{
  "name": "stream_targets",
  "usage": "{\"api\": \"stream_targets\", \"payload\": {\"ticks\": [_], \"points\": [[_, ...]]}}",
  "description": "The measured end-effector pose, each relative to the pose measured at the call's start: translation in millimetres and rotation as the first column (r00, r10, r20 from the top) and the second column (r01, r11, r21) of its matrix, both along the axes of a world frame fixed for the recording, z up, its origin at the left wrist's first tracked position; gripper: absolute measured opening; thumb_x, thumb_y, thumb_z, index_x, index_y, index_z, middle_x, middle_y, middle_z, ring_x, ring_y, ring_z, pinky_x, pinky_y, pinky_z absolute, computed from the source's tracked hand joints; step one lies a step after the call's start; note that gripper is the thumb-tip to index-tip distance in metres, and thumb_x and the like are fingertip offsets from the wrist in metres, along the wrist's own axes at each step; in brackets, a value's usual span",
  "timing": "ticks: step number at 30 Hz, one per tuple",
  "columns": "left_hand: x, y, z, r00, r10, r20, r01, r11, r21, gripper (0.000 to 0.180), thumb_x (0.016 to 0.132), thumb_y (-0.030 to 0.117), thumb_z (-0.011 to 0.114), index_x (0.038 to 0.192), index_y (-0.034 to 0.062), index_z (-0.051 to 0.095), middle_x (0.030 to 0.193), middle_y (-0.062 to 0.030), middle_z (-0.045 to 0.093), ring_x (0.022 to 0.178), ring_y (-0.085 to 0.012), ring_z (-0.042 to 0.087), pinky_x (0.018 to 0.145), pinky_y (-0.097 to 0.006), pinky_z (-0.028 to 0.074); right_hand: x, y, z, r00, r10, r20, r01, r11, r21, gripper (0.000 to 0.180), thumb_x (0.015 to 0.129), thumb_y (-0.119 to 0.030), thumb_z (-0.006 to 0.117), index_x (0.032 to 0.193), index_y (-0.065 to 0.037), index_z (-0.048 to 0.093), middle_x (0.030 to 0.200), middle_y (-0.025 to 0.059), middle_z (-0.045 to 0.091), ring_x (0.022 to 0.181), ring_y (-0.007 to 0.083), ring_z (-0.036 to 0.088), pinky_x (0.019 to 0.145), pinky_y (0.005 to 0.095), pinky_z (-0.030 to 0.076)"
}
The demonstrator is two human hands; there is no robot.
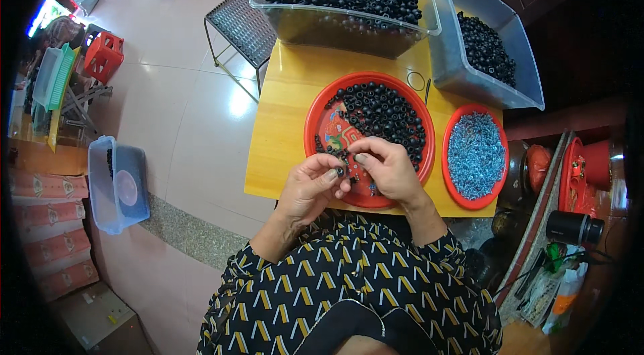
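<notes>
Both my hands are over the near edge of a round red tray (312,120) with a flowered bottom. My left hand (310,184) is closed with thumb and fingers pinched on a small black ring-shaped piece (340,172). Close beside it, my right hand (389,170) has thumb and forefinger pressed together; whatever is between them is too small to make out. Black round pieces with holes (386,110) fill the tray's far and right side. Some smaller dark bits lie by my fingers. On the right, a smaller red tray (448,177) holds many small clear bluish pieces (476,154).
Two clear plastic bins (342,33) (523,90) of black pieces stand along the far side of the yellow table (278,120). A thin ring (416,80) lies near them. Left are a woven-seat stool (243,23) and a clear bin (117,187) on the floor.
</notes>
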State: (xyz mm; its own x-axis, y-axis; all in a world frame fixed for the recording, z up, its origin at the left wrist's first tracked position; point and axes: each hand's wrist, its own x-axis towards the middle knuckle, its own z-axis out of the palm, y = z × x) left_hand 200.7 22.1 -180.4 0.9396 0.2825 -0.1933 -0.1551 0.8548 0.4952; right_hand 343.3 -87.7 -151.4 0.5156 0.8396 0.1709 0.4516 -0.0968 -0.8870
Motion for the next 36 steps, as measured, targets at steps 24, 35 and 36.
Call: {"api": "stream_targets", "payload": {"ticks": [24,35,36], "points": [[8,-10,13,0.997,0.018,-0.080,-0.005,0.986,0.166,0.026,0.082,0.008,0.064,0.107,0.0028,0.057,0.089,-0.0090,0.062,0.076,-0.0187,0.060,0.063,-0.027,0.047,7,-38,3,0.317,0.151,-0.936,0.098,0.977,0.191,0.015,0.088,-0.001,0.053,0.102,0.003,0.057,0.088,0.0104,0.062,0.073,0.0140,0.062,0.062,0.0224,0.052],[8,-16,14,0.998,0.053,-0.034,-0.038,0.939,0.343,0.023,0.082,-0.001,0.063,0.104,0.0007,0.056,0.089,-0.0062,0.062,0.078,-0.0120,0.061,0.069,-0.023,0.051,-9,-36,5,0.415,0.064,-0.907,0.134,0.982,0.131,0.013,0.083,0.000,0.061,0.096,0.001,0.061,0.083,0.0059,0.063,0.071,0.0102,0.060,0.062,0.0205,0.049],[7,-16,12,0.998,0.055,-0.035,-0.040,0.938,0.343,0.023,0.082,-0.001,0.063,0.104,0.0007,0.056,0.089,-0.0062,0.062,0.078,-0.0120,0.061,0.069,-0.023,0.051,-11,-35,7,0.461,0.048,-0.886,0.142,0.982,0.127,0.014,0.082,0.001,0.061,0.096,0.002,0.061,0.083,0.0053,0.063,0.071,0.0095,0.060,0.062,0.0204,0.049]]}}
